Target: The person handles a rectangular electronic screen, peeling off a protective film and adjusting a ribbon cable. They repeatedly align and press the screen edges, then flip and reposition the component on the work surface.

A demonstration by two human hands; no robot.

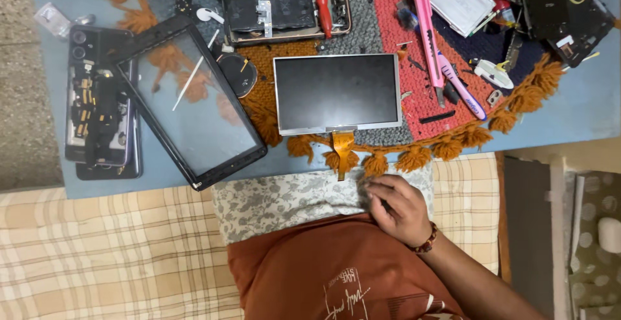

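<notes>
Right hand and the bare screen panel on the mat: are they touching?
Apart. The head view shows the right hand resting on the patterned cushion below the table edge, with mat fringe and table between it and the screen panel.

Torso: rust-orange tee, short-sleeved by the look, white line-drawn graphic w/ some script on front, partly cut off at frame bottom. Right hand [399, 209] bare, no glove, no rings seen. Wrist: bead bracelet [427, 241], dark red-brown beads w/ a few paler ones. Forearm uncovered. Left hand not in shot. Lap: grey-white floral-print cloth, paisley-ish pattern.
</notes>
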